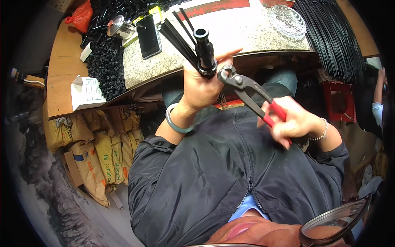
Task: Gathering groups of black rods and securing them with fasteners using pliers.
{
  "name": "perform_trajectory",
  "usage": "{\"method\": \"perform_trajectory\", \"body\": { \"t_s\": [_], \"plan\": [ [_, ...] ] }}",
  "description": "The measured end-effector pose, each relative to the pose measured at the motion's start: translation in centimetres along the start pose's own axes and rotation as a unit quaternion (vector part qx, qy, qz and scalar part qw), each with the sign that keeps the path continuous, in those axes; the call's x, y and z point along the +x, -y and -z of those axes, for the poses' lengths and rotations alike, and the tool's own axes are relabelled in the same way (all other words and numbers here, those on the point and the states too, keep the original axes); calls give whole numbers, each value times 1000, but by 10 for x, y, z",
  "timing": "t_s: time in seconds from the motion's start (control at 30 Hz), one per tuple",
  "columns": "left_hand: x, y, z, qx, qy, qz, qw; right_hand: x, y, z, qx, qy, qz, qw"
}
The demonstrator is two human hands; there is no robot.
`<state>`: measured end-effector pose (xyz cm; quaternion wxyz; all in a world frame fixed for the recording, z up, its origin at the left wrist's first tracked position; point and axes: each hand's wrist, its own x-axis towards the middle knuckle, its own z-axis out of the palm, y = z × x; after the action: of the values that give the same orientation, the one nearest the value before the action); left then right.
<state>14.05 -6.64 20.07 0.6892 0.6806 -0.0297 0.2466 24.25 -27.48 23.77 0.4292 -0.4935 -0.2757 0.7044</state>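
Note:
My left hand (pixel 200 89) is raised in front of my chest, its fingers closed round a black tubular fitting (pixel 203 49) that stands nearly upright. Several thin black rods (pixel 177 41) fan up and to the left beside the fitting; their lower ends are hidden by the hand. My right hand (pixel 293 117), slightly blurred, grips the red handles of a pair of end-cutting pincers (pixel 246 87). The jaws lie just right of the fitting's ringed base, close to my left hand. Whether they touch or bite on anything cannot be made out.
A speckled worktop (pixel 158 68) holds a phone (pixel 149 37), a glass jar (pixel 120 27) and a cut-glass dish (pixel 287 22). Heaped small black parts (pixel 106 68), a white carton (pixel 87 92) and a red bag (pixel 81 16) lie left, long black rods (pixel 329 37) right. Sacks (pixel 105 150) stand below.

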Motion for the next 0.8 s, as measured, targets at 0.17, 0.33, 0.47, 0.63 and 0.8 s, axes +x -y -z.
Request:
{"method": "perform_trajectory", "body": {
  "t_s": [0.17,0.33,0.47,0.63,0.8],
  "plan": [
    [1,1,-3,-36,-22,37,998,9,-10,0,-322,-174,99,925],
    [3,-1,-7,-47,-41,64,996,11,-14,10,-387,-177,243,872],
    [3,0,-9,-12,-41,50,998,15,-16,13,-352,-192,237,885],
    [3,2,-11,35,-38,61,997,16,-18,16,-165,-167,105,966],
    [3,21,-15,-31,-101,65,992,37,-40,24,-185,-226,175,940]
  ]
}}
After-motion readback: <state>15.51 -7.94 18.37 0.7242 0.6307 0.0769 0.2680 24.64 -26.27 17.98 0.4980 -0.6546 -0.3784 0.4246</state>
